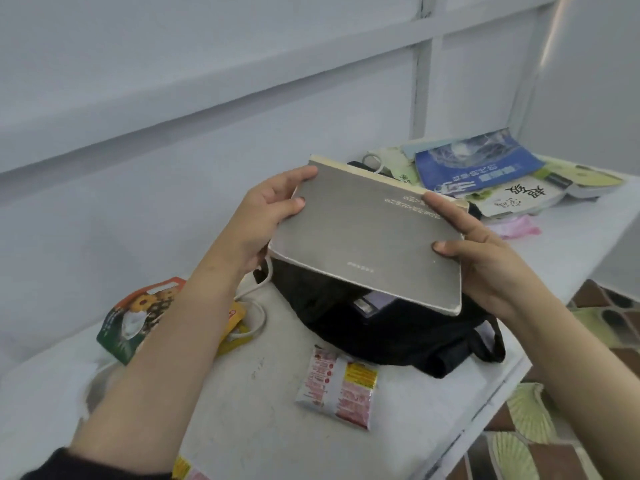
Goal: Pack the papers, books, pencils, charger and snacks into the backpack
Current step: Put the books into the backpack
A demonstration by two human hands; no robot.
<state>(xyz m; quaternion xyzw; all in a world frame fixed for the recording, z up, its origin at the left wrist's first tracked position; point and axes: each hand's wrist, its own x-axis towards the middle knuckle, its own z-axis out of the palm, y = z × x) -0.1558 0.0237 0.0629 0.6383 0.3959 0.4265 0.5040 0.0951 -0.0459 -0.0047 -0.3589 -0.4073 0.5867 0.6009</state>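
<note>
backpack (398, 327) by the table (242, 410) right edge, book (367, 237) above it, book pile (485, 168) behind, snack packet (337, 389) before it, snack bag (135, 320) left

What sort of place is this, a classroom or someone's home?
Likely a home or dorm study corner: a white built-in ledge against a plain wall, a loose pile of books, snack packets, and a patterned tile floor.

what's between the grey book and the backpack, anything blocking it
Nothing visible. The left hand and right hand hold the book just above the backpack, its lower edge over the opening with no object between. The cable lies off the bag's left side.
</note>
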